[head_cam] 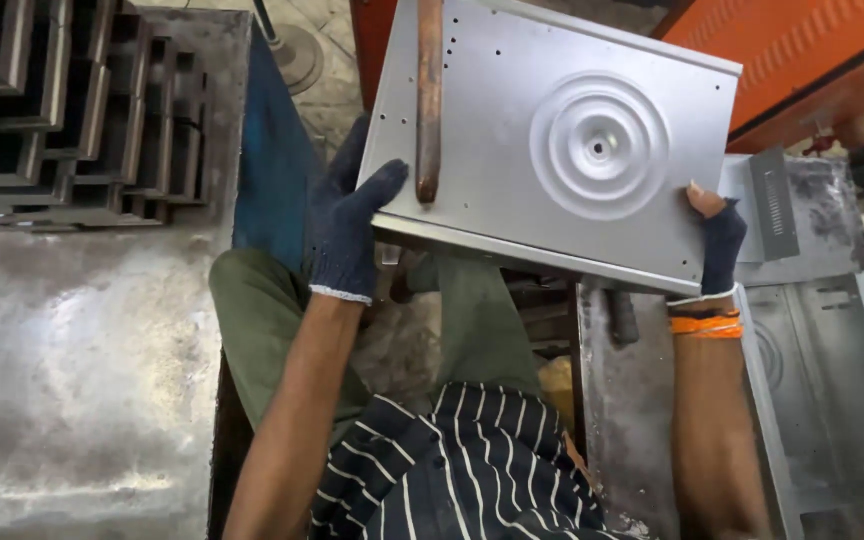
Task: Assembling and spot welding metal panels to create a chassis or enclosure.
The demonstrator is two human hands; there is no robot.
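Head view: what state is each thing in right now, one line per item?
Sheet-metal panel: held up, tilted, gripped at both near corners.
Left hand: gloved, shut on the panel.
Right hand: gloved, shut on the panel.
Copper rod: lying against the panel's face.
Stamped panels: stacked flat at right.

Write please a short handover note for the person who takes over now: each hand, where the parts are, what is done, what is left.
Left hand, dark glove: grips the near left edge of the grey metal panel.
Right hand, fingerless glove: grips the panel's near right corner.
The panel is up off the bench, under a copper bar; whether they touch is unclear.
Similar panels lie at the right.
Done: panel picked up. Left: panel not yet set down.
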